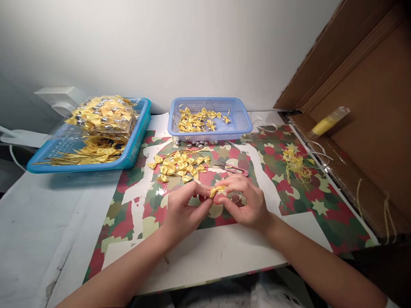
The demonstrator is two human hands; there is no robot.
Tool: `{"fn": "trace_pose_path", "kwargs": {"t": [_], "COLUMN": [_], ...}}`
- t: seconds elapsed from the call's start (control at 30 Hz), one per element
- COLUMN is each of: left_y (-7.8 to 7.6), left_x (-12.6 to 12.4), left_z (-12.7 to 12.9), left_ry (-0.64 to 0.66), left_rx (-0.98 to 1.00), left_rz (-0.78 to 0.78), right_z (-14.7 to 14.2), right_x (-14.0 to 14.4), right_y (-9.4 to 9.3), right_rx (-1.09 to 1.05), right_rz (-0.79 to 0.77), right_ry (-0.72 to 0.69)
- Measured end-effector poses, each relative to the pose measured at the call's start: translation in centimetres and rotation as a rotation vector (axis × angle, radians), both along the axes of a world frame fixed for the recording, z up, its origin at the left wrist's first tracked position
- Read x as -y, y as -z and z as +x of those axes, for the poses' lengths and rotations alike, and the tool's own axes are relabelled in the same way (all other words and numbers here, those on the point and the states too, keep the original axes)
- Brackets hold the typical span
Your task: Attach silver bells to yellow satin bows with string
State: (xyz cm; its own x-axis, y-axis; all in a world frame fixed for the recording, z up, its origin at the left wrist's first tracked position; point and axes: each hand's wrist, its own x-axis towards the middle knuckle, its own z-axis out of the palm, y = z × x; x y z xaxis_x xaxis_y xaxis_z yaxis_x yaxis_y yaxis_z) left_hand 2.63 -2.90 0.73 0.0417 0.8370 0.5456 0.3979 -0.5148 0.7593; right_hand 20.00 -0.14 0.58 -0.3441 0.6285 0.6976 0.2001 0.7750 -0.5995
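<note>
Between my two hands, low over the patterned work board, is a yellow ribbon bow (217,191). My left hand (186,206) pinches it from the left with thumb and forefinger. On its right side the fingertips of my right hand (246,200) close on it; a thin wire or thread loop shows near them. Just beyond my hands lies a loose pile of yellow bows (181,164) with gold wire stems. Pink-handled thread snips (236,169) rest right of that pile. Several silver bells (199,144) sit behind it.
A light-blue basket (210,136) with bows stands against the wall. The larger blue basket (141,132) at left holds bagged bows and gold stems. Yellow thread scraps (295,164) lie at right, beside a cardboard wall (359,85) bearing a yellow tube (330,121).
</note>
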Motion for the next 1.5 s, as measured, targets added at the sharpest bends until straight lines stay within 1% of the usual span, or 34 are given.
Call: {"fn": "trace_pose_path", "kwargs": {"t": [0.1, 0.2, 0.23, 0.3, 0.37, 0.4, 0.43, 0.47, 0.6, 0.7, 0.77, 0.83, 0.9, 0.97, 1.03, 1.07, 1.2, 1.3, 1.4, 1.47, 1.5], "left_y": [-0.1, -0.2, -0.2, -0.1, 0.0, 0.1, 0.2, 0.3, 0.6, 0.7, 0.7, 0.8, 0.9, 0.9, 0.9, 0.8, 0.5, 0.5, 0.6, 0.6, 0.6], "left_x": [0.1, 0.1, 0.1, -0.1, -0.4, -0.6, -0.9, -1.1, -1.8, -1.9, -2.1, -2.3, -2.5, -2.6, -2.6, -2.5, -2.2, -2.2, -2.4, -2.5, -2.6], "left_z": [0.1, 0.3, 0.3, 0.2, 0.0, -0.2, -0.3, -0.5, -1.0, -1.0, -1.1, -1.2, -1.3, -1.5, -1.5, -1.5, -1.3, -1.3, -1.5, -1.7, -1.8], "left_ry": [0.011, 0.05, 0.057, 0.046, 0.027, 0.028, 0.036, 0.043, 0.03, 0.036, 0.039, 0.028, 0.018, 0.02, 0.019, 0.012, -0.035, -0.041, 0.045, 0.071, 0.064], "left_rx": [-0.007, -0.029, -0.045, -0.094, -0.158, -0.193, -0.228, -0.262, -0.372, -0.433, -0.407, -0.343, -0.301, -0.288, -0.256, -0.23, -0.135, -0.112, -0.151, -0.167, -0.165], "left_rz": [0.0, -0.004, -0.004, 0.009, 0.048, 0.076, 0.106, 0.137, 0.26, 0.323, 0.325, 0.3, 0.275, 0.262, 0.243, 0.229, 0.192, 0.187, 0.157, 0.116, 0.092], "right_z": [0.0, 0.0, 0.0, 0.0, 0.0, -0.1, -0.2, -0.3, -1.1, -1.7, -2.0, -2.4, -2.8, -2.9, -2.9, -2.9, -2.8, -3.1, -3.4, -3.2, -2.9], "right_x": [-0.1, 0.0, 0.0, -0.1, -0.3, -0.4, -0.5, -0.7, -0.9, -1.0, -1.1, -1.3, -1.7, -2.0, -2.4, -2.5, -2.7, -2.9, -3.6, -4.3, -4.7], "right_y": [0.5, 0.9, 0.9, 0.6, 0.2, 0.0, -0.2, -0.3, -0.5, -0.7, -0.7, -0.6, -0.4, -0.5, -0.9, -1.3, -2.6, -3.0, -3.8, -5.3, -6.4], "right_rx": [-0.006, -0.012, -0.023, -0.035, -0.013, 0.007, 0.027, 0.041, 0.051, 0.062, 0.035, -0.052, -0.144, -0.159, -0.112, -0.085, -0.007, 0.012, -0.134, -0.286, -0.351], "right_rz": [0.001, 0.0, -0.032, -0.18, -0.364, -0.425, -0.452, -0.448, -0.36, -0.346, -0.385, -0.47, -0.572, -0.664, -0.73, -0.739, -0.673, -0.718, -0.737, -0.743, -0.761], "right_ry": [0.008, 0.061, 0.085, 0.101, 0.051, 0.021, -0.002, -0.008, 0.045, 0.062, 0.075, 0.069, 0.038, -0.011, -0.059, -0.07, -0.024, -0.029, -0.047, -0.052, -0.062]}}
